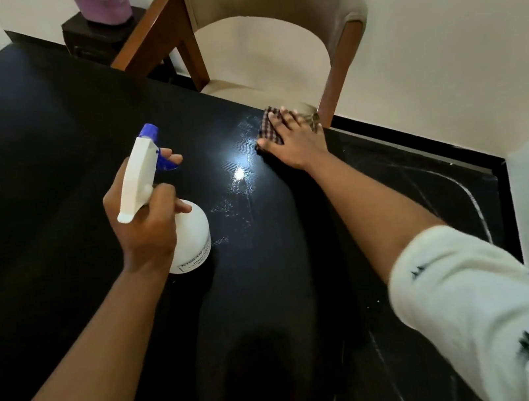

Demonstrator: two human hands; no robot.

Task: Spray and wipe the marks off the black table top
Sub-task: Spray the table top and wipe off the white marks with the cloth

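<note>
The black table top (pixel 27 175) fills most of the head view. My left hand (pixel 147 225) grips a white spray bottle (pixel 190 243) with a blue nozzle and trigger, held just above the table, one finger on the trigger. My right hand (pixel 295 141) lies flat on a checked cloth (pixel 268 127), pressing it onto the table near the far edge. A wet, shiny patch (pixel 238 173) glistens between the bottle and the cloth. White chalky marks (pixel 474 198) curve across the table's right side.
A beige upholstered chair (pixel 265 40) with wooden legs stands against the table's far edge, right behind the cloth. A purple basket (pixel 102 2) sits on a dark side cabinet at the back. The table's right edge (pixel 508 206) borders a pale floor.
</note>
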